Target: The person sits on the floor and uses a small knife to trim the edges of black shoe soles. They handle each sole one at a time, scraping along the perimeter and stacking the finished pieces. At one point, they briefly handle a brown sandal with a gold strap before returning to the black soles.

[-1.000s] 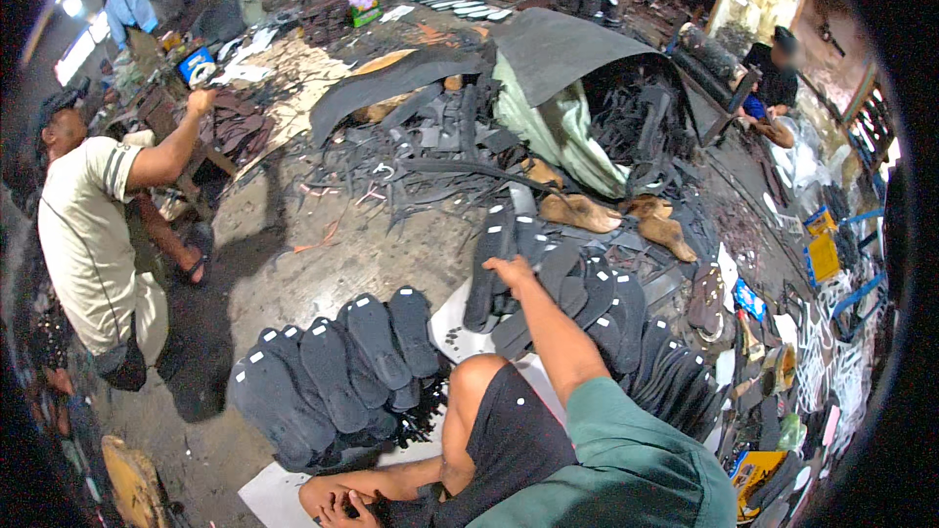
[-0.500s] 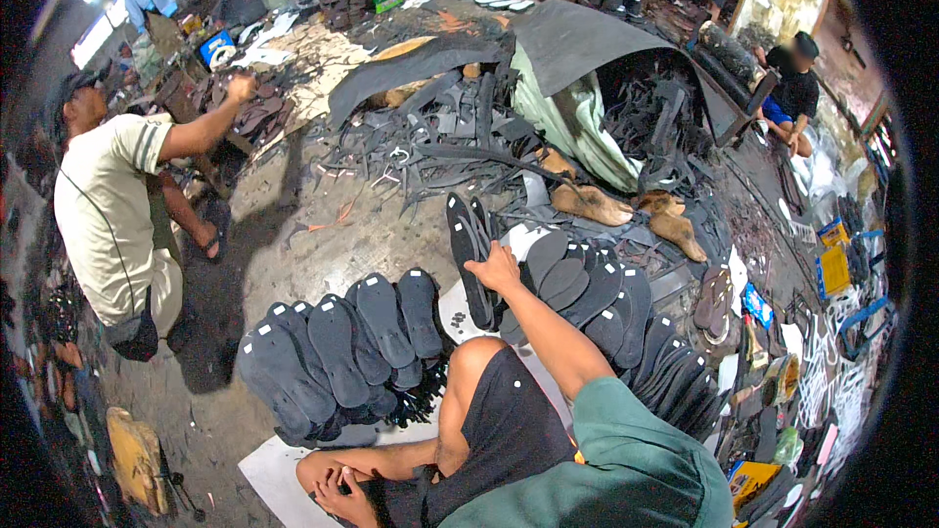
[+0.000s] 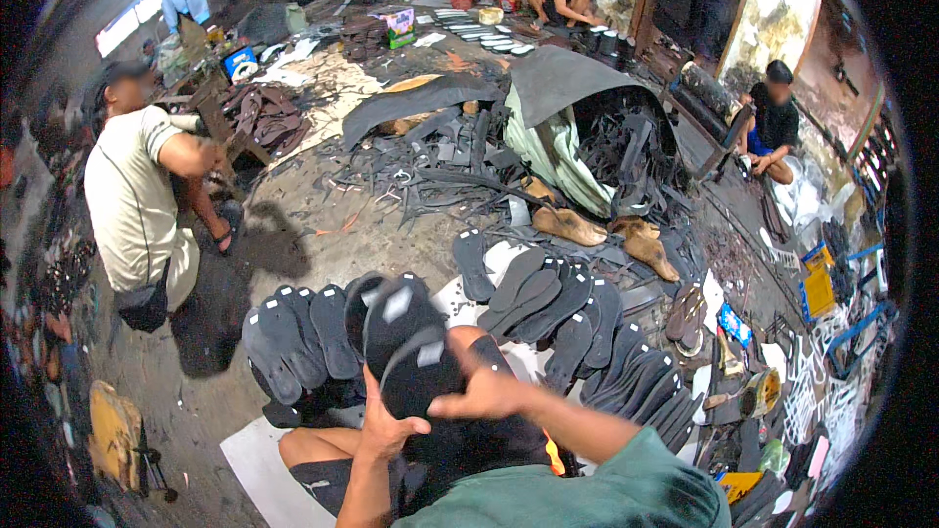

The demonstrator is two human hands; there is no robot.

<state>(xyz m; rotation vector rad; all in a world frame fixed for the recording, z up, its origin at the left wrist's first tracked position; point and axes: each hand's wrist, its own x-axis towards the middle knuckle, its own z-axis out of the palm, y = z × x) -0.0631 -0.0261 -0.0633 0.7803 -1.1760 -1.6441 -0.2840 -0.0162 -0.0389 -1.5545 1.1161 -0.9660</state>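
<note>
A pair of black sandal soles, each with a small white sticker, is raised above my lap. My left hand grips their left and lower edge, thumb across the face. My right hand, slightly blurred, holds the right edge with its thumb on the near sole. Behind and left of them stands a row of similar black soles. To the right, another curved row of soles fans out along a white sheet. One pair of soles lies at that row's far end.
Ahead is a heap of black scraps beside an overturned sack. Wooden shoe lasts lie near it. At the left a person in a pale shirt stands bent. Others sit farther back. A yellow block rests at lower left.
My right hand has come back from the far end of the right row toward my lap. My left hand has risen from my leg. Both now hold a pair of soles.
</note>
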